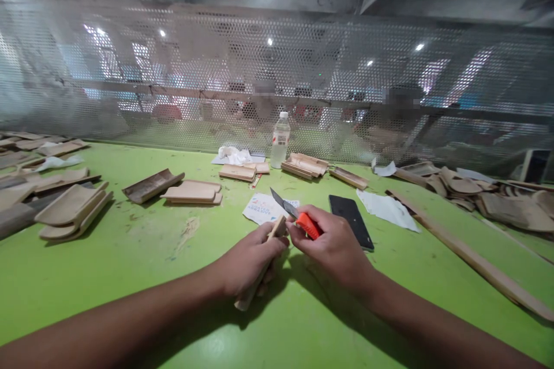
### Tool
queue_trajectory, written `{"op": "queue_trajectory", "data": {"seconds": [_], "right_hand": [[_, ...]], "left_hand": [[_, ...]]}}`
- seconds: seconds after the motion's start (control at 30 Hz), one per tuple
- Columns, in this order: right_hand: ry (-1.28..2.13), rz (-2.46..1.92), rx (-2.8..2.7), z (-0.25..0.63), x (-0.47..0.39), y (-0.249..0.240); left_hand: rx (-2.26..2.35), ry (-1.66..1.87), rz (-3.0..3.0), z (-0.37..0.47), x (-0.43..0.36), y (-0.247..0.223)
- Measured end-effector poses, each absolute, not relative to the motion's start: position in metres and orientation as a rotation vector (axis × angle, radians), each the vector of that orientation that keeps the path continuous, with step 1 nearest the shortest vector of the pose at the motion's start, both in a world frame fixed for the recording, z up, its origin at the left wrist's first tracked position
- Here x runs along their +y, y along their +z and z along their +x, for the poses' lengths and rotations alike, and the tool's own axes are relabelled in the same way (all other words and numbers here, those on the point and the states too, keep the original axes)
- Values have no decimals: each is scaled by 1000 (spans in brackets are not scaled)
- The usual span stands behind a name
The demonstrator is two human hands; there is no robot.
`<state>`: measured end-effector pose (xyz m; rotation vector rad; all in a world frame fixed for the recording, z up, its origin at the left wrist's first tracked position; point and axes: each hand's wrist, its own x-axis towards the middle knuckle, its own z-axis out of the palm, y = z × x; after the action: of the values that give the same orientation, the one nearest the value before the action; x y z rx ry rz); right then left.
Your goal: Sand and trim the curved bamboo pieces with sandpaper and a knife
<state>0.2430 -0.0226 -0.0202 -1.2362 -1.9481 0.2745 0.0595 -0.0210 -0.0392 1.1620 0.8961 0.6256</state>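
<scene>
My left hand (253, 256) is wrapped round a narrow piece of bamboo (246, 298), whose ends stick out above and below the fingers. In my right hand (335, 242) is a knife with an orange handle (308, 225). Its dark pointed blade (283, 203) slants up and to the left, just above the bamboo's upper end. Both hands are close together over the green table; whether the blade touches the bamboo I cannot tell. Behind them lies a printed sheet of abrasive paper (262, 207). A black phone (351, 222) rests beside my right hand.
Split bamboo pieces (153, 185) and shaped ones (75, 207) lie at the left. A water bottle (280, 141) stands at the back before a perforated metal screen (194, 69). On the right are a long bamboo strip (471, 253), a white paper (387, 209) and a heap of offcuts (502, 202).
</scene>
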Motion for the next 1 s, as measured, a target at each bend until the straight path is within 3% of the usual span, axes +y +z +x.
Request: {"op": "queue_trajectory", "data": {"seconds": [1.0], "right_hand": [[288, -1169, -1972, 240, -30, -22]], "left_hand": [[856, 649, 998, 57, -14, -42]]}}
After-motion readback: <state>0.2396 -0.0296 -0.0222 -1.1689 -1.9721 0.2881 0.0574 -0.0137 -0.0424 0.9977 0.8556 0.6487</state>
